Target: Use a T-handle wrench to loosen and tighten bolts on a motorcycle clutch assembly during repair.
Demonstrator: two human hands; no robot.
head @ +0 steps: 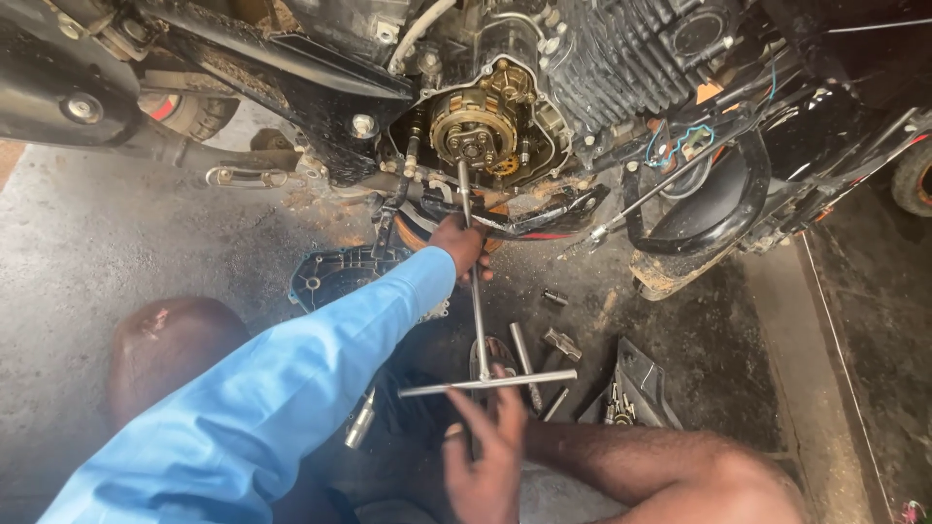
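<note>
Work in hand: a long T-handle socket wrench [478, 320] is seated on the fasteners of the exposed clutch assembly [474, 131] of a motorcycle engine [621, 58].

Hand state
- Left hand [460, 248], arm in a blue sleeve [291, 388]: wrapped around the upper shaft of the wrench, just below the clutch, steadying it
- Right hand [485, 448]: fingers spread and loosely hooked on the crossbar of the wrench at its near end; a turning contact, not a clenched grip

Progress, as judged from the layout
- Done: the side cover is off. The removed engine cover [335, 277] lies on the floor [116, 243] just beyond the left forearm, inner face up
- In hand: the wrench tip meets the clutch centre beyond the left hand. Whether fasteners are being loosened or tightened cannot be told
- Left: the clutch is mounted in the open case, and the cover is not refitted

Loose items
- Spare sockets [558, 342] and a plain steel rod [524, 364] lie on the floor just beyond the right hand
- A further socket tool [359, 419] lies under the left forearm

Containers
- A dark open tool pouch [631, 388] lies to the right of the right hand; small metal bits show at its mouth, too small to identify
</note>
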